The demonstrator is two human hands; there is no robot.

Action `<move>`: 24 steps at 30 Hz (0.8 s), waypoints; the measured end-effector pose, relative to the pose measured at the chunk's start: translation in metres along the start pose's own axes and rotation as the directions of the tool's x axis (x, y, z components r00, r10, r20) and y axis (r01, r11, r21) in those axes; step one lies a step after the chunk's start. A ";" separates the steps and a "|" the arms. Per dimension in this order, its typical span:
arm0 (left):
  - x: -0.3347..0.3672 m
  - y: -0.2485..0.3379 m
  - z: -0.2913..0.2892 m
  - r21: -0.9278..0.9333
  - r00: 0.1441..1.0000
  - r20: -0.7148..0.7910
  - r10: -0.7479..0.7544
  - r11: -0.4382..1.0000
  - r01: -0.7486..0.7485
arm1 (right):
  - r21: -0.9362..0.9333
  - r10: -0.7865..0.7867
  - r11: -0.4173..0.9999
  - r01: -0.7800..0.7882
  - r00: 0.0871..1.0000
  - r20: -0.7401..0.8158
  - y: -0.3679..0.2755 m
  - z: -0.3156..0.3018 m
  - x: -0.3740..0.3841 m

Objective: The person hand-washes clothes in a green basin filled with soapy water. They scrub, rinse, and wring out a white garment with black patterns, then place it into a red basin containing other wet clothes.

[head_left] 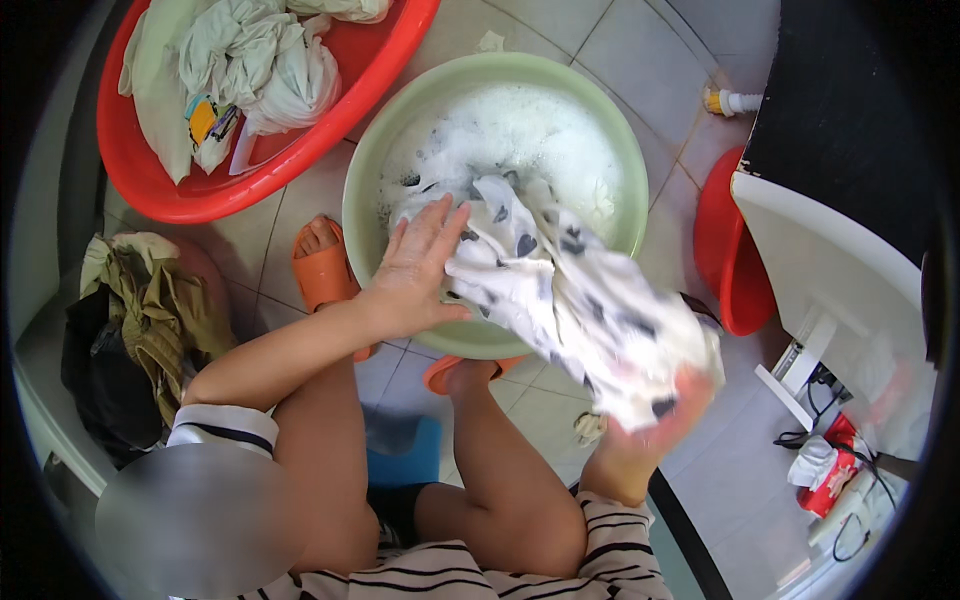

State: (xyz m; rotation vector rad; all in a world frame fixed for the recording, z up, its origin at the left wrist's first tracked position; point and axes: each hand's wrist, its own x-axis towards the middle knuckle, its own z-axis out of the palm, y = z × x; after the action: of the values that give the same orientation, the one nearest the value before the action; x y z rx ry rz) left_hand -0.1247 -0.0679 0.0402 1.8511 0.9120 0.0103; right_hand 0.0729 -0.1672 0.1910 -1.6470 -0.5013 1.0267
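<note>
A wet white cloth [540, 270] with dark heart-like patches is stretched from the suds in the pale green basin [362, 160] out over its near right rim. Whether it is a garment or a sheet does not show. My right hand [665, 412], smeared by motion, grips the cloth's near end outside the basin. Over the basin's near left side, my left hand [415, 268] lies against the cloth's left edge, wet, with its fingers spread. White foam [540, 130] fills the far part of the basin and hides the cloth's other end.
A red tub [270, 185] of pale laundry [255, 70] stands far left. Dark and olive clothes [150, 330] are heaped at left. On the right are another red basin [735, 250], a white cabinet [840, 290] and a red tissue pack [830, 480] beside cables. Orange slippers [318, 265] flank the green basin.
</note>
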 end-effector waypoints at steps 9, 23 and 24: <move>0.038 0.006 0.020 -0.146 0.951 -0.231 0.207 0.959 -0.244 | -0.724 0.104 0.460 0.514 0.779 0.619 -0.061 -0.032 0.006; -0.002 0.095 -0.012 -0.430 0.794 -0.194 0.576 0.677 -0.597 | 0.765 0.436 0.449 -0.462 0.860 0.264 0.071 0.024 0.027; -0.002 0.101 -0.006 -0.421 0.729 -0.301 0.614 0.600 -0.680 | 0.773 0.418 0.452 -0.445 0.872 0.257 0.073 0.027 0.025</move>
State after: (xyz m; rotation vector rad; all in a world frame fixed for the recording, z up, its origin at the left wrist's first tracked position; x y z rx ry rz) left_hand -0.0693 -0.0829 0.1242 1.5777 0.2064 0.7710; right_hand 0.0514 -0.1575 0.1125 -0.8820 0.4188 1.3801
